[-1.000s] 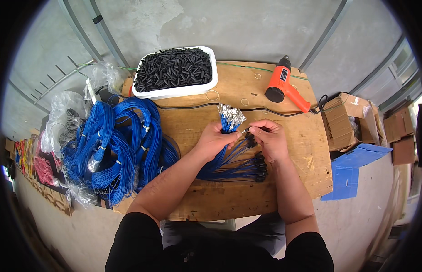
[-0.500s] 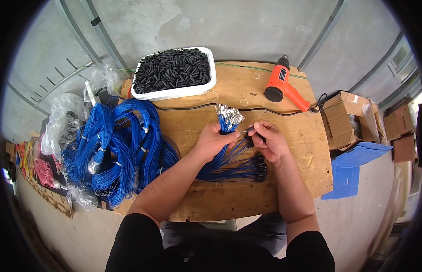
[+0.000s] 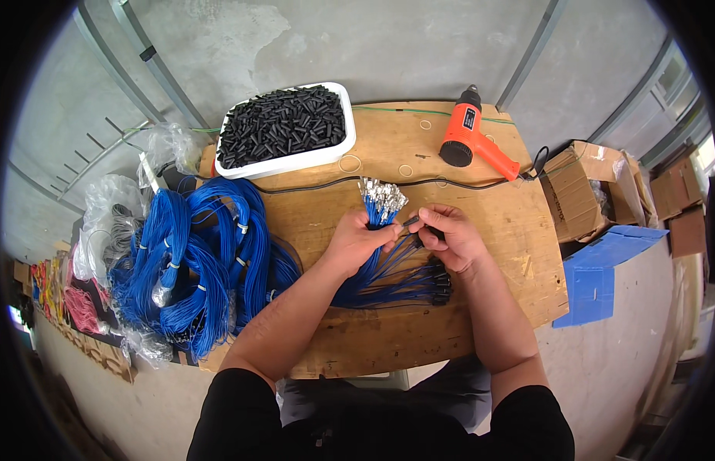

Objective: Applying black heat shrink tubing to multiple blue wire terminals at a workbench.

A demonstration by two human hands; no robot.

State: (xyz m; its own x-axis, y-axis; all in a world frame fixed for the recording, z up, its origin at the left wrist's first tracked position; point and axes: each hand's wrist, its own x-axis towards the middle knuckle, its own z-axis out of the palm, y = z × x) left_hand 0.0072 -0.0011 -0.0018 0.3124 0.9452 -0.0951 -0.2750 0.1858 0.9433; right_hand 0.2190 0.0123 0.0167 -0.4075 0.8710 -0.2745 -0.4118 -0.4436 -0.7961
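Left hand (image 3: 363,242): fingers closed around the blue wire bundle (image 3: 365,278), which passes through the grip, thumb toward the right.
Right hand (image 3: 453,234): thumb and forefinger pinch a small black tube (image 3: 410,220), just beside the left fingertips; more black shows under the curled fingers.
Bundle direction: silvery terminals (image 3: 384,197) stick out beyond the left fist, pointing far; the long axis runs near to far.
Tube direction: roughly left to right, inner end toward the left thumb.
Wires with black ends (image 3: 440,284): fan out rightward on the table (image 3: 388,346), near side of the right hand.
White tub (image 3: 296,163): far left, heaped with black tubes (image 3: 284,127).
Cardboard box (image 3: 580,188): right of the table, open, contents unclear.
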